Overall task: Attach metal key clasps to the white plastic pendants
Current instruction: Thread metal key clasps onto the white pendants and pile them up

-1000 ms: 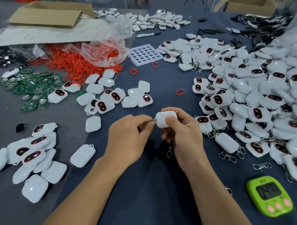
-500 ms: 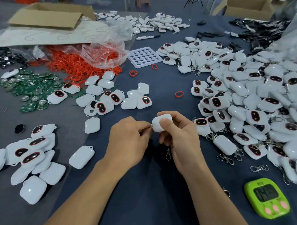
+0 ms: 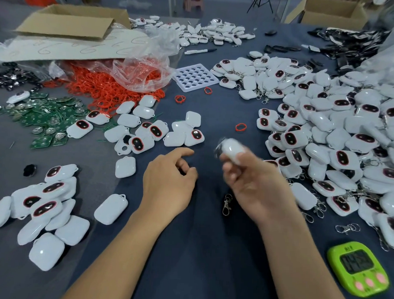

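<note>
My right hand (image 3: pixel 255 183) is blurred with motion and grips a white plastic pendant (image 3: pixel 233 149) at its fingertips. A metal key clasp (image 3: pixel 226 204) lies on the dark cloth just left of that wrist. My left hand (image 3: pixel 168 182) rests on the cloth with fingers loosely curled and nothing in it. Loose white pendants (image 3: pixel 147 131) lie beyond my left hand, and another group (image 3: pixel 42 208) sits at the near left. A big heap of pendants with clasps (image 3: pixel 341 142) fills the right side. Spare clasps (image 3: pixel 347 228) lie at that heap's near edge.
A green timer (image 3: pixel 359 268) sits at the near right. Red rubber rings (image 3: pixel 108 86) spill from a plastic bag at the back left, beside green circuit boards (image 3: pixel 41 117). A white holed tray (image 3: pixel 194 77) and a cardboard box (image 3: pixel 70 21) lie further back.
My hands have come apart. The left hand let go of the pendant and dropped to the cloth; the right hand swung the pendant up and to the right.
</note>
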Motion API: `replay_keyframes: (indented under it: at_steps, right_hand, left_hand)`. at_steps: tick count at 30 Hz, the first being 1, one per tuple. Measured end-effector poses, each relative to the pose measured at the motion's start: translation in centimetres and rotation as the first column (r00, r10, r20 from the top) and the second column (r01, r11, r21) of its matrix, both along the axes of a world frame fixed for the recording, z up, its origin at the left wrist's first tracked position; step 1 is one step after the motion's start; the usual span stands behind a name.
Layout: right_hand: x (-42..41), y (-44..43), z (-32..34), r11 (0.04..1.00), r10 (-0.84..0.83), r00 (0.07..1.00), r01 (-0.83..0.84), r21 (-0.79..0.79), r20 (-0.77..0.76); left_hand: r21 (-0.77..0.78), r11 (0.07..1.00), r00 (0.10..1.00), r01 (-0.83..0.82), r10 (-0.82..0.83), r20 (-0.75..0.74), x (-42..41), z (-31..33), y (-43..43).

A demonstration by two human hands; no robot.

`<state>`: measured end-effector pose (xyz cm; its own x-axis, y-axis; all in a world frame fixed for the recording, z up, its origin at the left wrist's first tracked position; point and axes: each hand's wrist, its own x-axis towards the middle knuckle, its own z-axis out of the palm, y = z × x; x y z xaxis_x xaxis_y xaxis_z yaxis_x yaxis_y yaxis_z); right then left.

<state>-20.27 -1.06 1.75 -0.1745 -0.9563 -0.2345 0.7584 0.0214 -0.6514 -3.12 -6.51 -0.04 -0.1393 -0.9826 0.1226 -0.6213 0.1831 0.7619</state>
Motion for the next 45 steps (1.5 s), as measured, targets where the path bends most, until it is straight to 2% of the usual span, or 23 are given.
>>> replay_keyframes:
  at_steps: [2, 3, 4, 7, 9, 12, 15, 19, 23, 25, 28, 30, 32, 33, 36, 38, 42, 44, 45]
  right_hand:
    - [-3.1, 0.7, 0.1, 0.95, -0.018, 0.912, 0.143, -0.277, 0.409]
    - [-4.2, 0.9, 0.2, 0.904, 0.01, 0.867, 0.205, -0.374, 0.499]
    - [-4.8, 1.1, 0.4, 0.889, -0.001, 0.878, 0.22, -0.402, 0.478]
    - [-3.6, 0.8, -0.3, 0.944, -0.049, 0.994, 0.077, -0.32, 0.094]
    - [-2.4, 0.5, -0.9, 0.966, -0.007, 0.999, -0.002, -0.257, -0.034]
    - [-1.4, 0.1, -0.8, 0.986, 0.028, 0.988, -0.052, -0.156, -0.15]
    - [-0.9, 0.0, -1.2, 0.994, 0.034, 0.981, -0.053, -0.093, -0.19]
    - [-0.6, 0.0, -1.2, 0.996, 0.028, 0.974, -0.047, -0.078, -0.223]
    - [-0.6, 0.0, -1.1, 0.992, 0.048, 0.965, -0.076, -0.1, -0.257]
    - [-0.5, 0.1, -1.1, 0.988, 0.069, 0.954, -0.105, -0.11, -0.293]
    - [-0.2, 0.4, -0.6, 0.983, 0.09, 0.923, -0.143, -0.117, -0.374]
    - [0.4, 0.5, -0.7, 0.984, 0.094, 0.883, -0.153, -0.092, -0.46]
    - [1.2, 0.6, -1.0, 0.989, 0.084, 0.827, -0.136, -0.052, -0.556]
    - [1.6, 0.6, -1.2, 0.992, 0.082, 0.816, -0.123, -0.035, -0.572]
    - [2.1, 0.5, -1.0, 0.996, 0.085, 0.861, -0.082, 0.028, -0.501]
    - [1.9, 0.5, -1.0, 0.998, 0.068, 0.864, -0.054, 0.043, -0.499]
    - [1.8, 0.5, -0.9, 0.997, -0.052, 0.895, 0.073, 0.032, -0.443]
    - [1.7, 0.4, -0.6, 0.985, -0.133, 0.918, 0.163, 0.051, -0.373]
    - [1.6, 0.3, -0.5, 0.979, -0.166, 0.924, 0.197, 0.057, -0.344]
  left_hand:
    - [0.014, 1.0, 1.0, -0.002, 0.002, -0.009, 0.1, -0.2, -0.2]
    - [0.02, 1.0, 1.0, -0.001, 0.001, -0.007, 0.2, -0.3, -0.2]
    - [0.022, 1.0, 1.0, 0.001, -0.001, -0.003, 0.2, -0.3, -0.2]
    - [-0.017, 1.0, 0.999, -0.005, 0.005, 0.031, 0.0, -0.3, -0.2]
    - [-0.103, 0.994, 0.999, -0.025, 0.029, 0.038, -0.1, 0.0, -0.3]
    - [-0.274, 0.962, 0.992, -0.002, 0.036, 0.118, 0.2, 0.3, -1.2]
    - [-0.222, 0.974, 0.97, 0.037, 0.019, 0.242, 0.2, 0.2, -2.4]
    - [-0.179, 0.984, 0.955, 0.007, 0.047, 0.292, 0.1, -0.2, -3.5]
    - [-0.166, 0.986, 0.989, -0.01, 0.034, 0.144, 0.5, -0.2, -3.7]
    - [-0.152, 0.988, 1.0, 0.009, -0.012, -0.016, 0.8, 0.1, -3.3]
    - [-0.103, 0.991, 0.968, 0.085, -0.107, -0.229, 1.0, 0.5, -2.5]
    - [-0.104, 0.981, 0.947, 0.161, -0.184, -0.264, 0.9, 0.6, -1.9]
    - [-0.144, 0.966, 0.946, 0.213, -0.241, -0.215, 0.7, 0.5, -1.3]
    - [-0.182, 0.957, 0.949, 0.227, -0.259, -0.178, 0.5, 0.5, -1.0]
    - [-0.384, 0.881, 0.94, 0.276, -0.331, -0.085, -0.2, 0.3, 0.1]
    - [-0.434, 0.851, 0.929, 0.294, -0.361, -0.079, -0.6, 0.1, 0.7]
    - [-0.279, 0.944, 0.952, 0.179, -0.237, -0.192, -0.9, 0.4, 1.2]
    - [-0.153, 0.977, 0.972, 0.149, -0.173, -0.16, -0.8, 0.7, 1.1]
    - [-0.112, 0.976, 0.974, 0.185, -0.197, -0.108, -0.8, 0.8, 1.1]
